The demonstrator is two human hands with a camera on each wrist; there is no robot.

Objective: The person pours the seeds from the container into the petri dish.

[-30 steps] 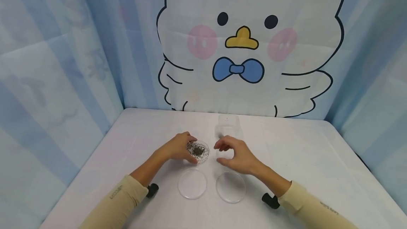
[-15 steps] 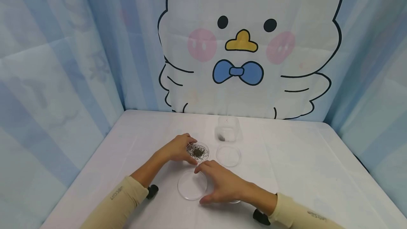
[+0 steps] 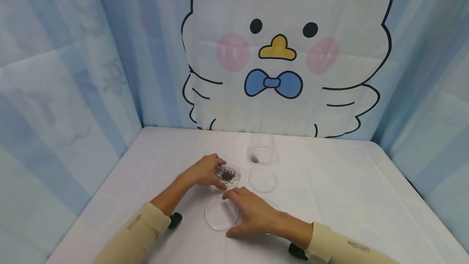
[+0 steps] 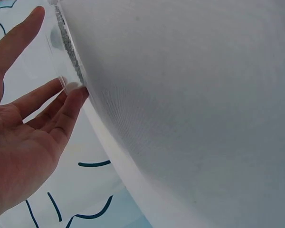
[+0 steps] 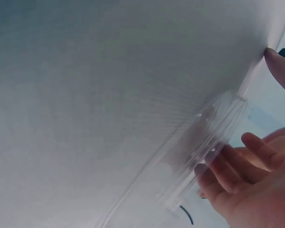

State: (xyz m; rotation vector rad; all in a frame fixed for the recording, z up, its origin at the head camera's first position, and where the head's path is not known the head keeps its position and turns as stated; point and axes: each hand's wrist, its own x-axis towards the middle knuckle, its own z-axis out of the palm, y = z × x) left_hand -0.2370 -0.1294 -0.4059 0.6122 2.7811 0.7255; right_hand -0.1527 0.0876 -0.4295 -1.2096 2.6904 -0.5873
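Observation:
In the head view my left hand [image 3: 203, 171] holds a clear petri dish [image 3: 228, 175] of dark, seed-like bits by its left side, thumb at the near rim and fingers at the far rim. The left wrist view shows the dish edge-on [image 4: 69, 45] at the fingertips. My right hand [image 3: 254, 213] is spread at the right of a clear round lid or dish [image 3: 216, 217] in front. In the right wrist view the thumb rests on the table, apart from the fingers. Another clear round piece [image 3: 272, 203] lies mostly hidden behind this hand.
A clear round dish [image 3: 263, 179] lies right of the filled one. Behind it a clear plastic container [image 3: 261, 154] has a small dark heap at its lower left. The white table [image 3: 329, 178] ends at a printed curtain [image 3: 278, 109] behind and curtains at both sides.
My right hand has moved from above the back right dish toward me and left to the front clear round piece, then barely shifted. The left hand stays at the filled dish.

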